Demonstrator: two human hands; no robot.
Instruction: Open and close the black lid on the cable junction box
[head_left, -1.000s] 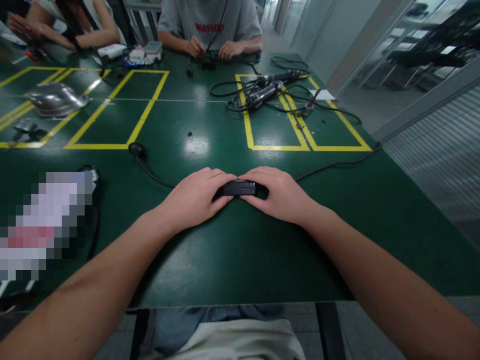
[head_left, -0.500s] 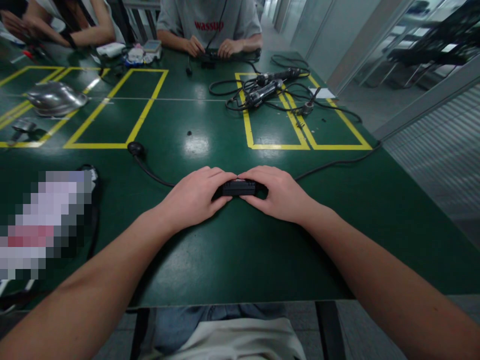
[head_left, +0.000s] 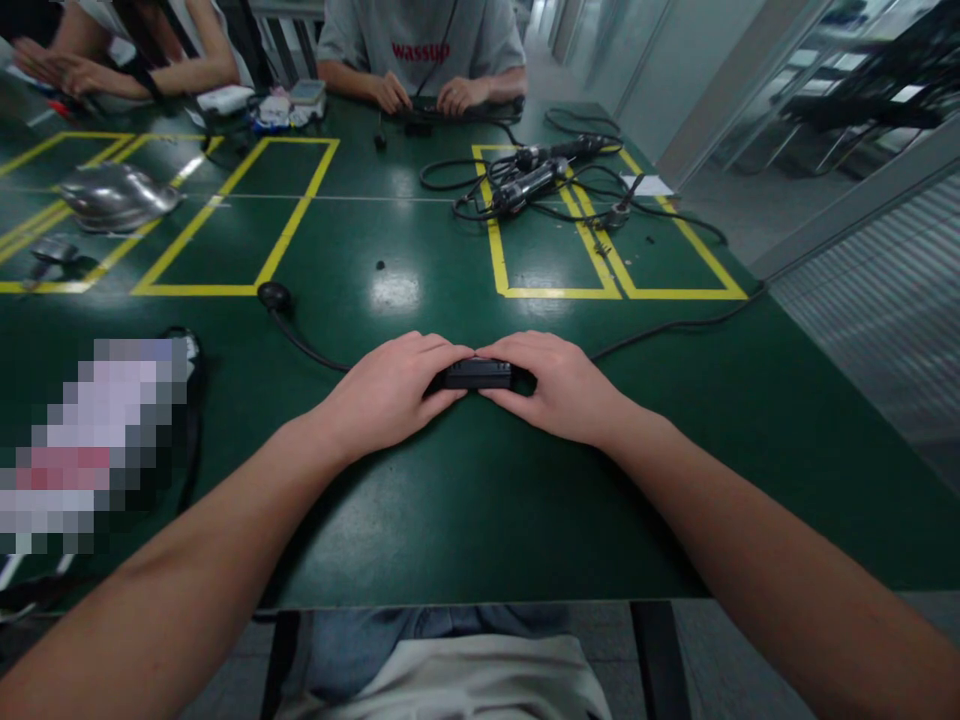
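Observation:
A small black box (head_left: 478, 375) rests on the green table in front of me, its long ridged side toward me. My left hand (head_left: 397, 390) closes round its left end, thumb at the front edge and fingers over the top. On the right end, my right hand (head_left: 551, 385) has the same grip, and the fingertips of both hands meet near the middle. A black cable (head_left: 304, 345) with a rounded black end (head_left: 274, 296) comes out from behind my left hand. Another cable (head_left: 675, 325) runs from behind my right hand toward the table's right edge. The hands hide both box ends.
Two black cylindrical tools (head_left: 532, 185) with tangled cables lie at the far right. A shiny metal shell (head_left: 116, 195) and a small metal part (head_left: 51, 257) are at left. A blurred-out item (head_left: 97, 430) lies near left. Two people sit across the green table (head_left: 480, 520).
Both hands stay in place on the black box, which looks slightly tilted compared with before. The view has shifted a little. At far left, the other person's hands have moved slightly.

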